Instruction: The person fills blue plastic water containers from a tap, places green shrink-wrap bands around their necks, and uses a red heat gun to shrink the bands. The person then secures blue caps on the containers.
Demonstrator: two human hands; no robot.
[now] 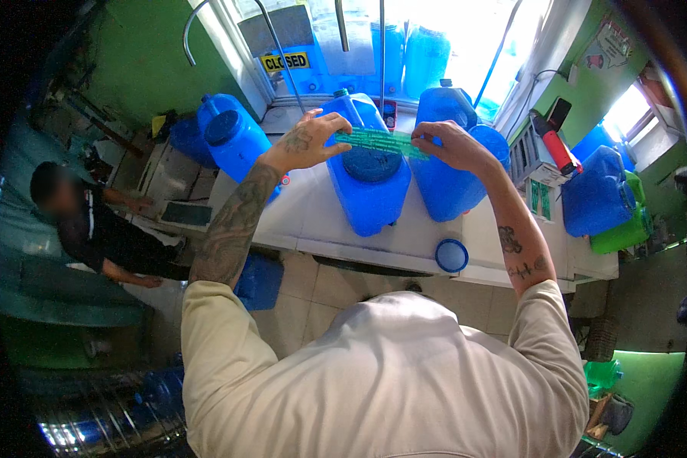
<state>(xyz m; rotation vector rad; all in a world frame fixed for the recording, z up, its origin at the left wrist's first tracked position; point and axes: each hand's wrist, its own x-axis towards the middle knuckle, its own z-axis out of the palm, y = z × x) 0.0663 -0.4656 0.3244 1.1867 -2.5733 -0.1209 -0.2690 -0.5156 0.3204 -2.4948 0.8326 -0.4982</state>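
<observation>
A green translucent plastic band with printing, seemingly a cap seal, stretches between my hands. My left hand pinches one end between thumb and fingers. At the other end, my right hand grips it with the fingertips. Below the band stands a blue plastic water jug with a wide dark blue screw cap, partly covered by the band. To the right, another blue jug sits partly under my right hand. A third blue jug with a dark cap is left of my left forearm.
A red and black heat gun rests on a grey rack at right, above more green bands. A loose blue cap lies near the counter's front edge. Metal filling pipes hang ahead. A person is at left.
</observation>
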